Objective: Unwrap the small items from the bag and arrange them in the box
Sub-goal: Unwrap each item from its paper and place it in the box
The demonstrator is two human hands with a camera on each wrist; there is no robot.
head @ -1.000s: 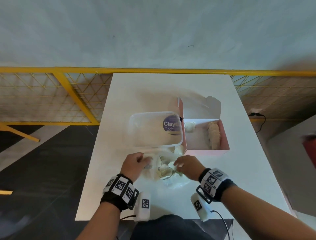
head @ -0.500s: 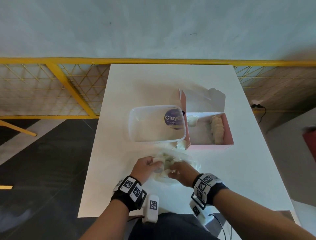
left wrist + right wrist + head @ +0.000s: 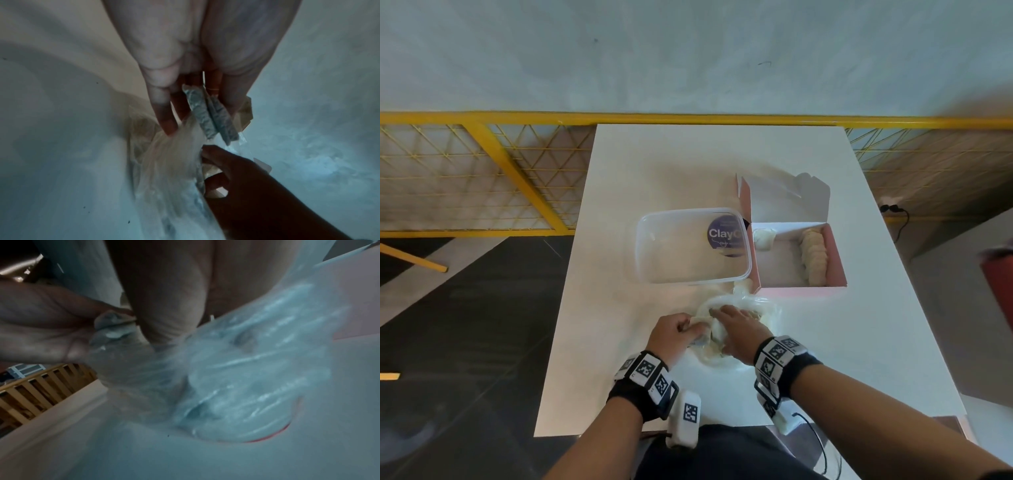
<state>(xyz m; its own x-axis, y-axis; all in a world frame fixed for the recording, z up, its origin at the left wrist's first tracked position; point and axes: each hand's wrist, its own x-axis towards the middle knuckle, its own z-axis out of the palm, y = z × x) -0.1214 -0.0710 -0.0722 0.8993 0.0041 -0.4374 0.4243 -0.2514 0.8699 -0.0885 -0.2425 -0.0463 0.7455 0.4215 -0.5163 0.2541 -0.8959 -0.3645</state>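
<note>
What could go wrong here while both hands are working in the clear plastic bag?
The left hand pinches the clear plastic bag while the right hand reaches inside; a tug could tear the film or spill the small wrapped items. The bag touches the open pink cardboard box, so pulling might nudge it.

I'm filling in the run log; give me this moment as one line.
stage: unwrapping | left hand: grips wrapped item | right hand: in plastic bag, grip unclear | pink box: open, partly filled
</note>
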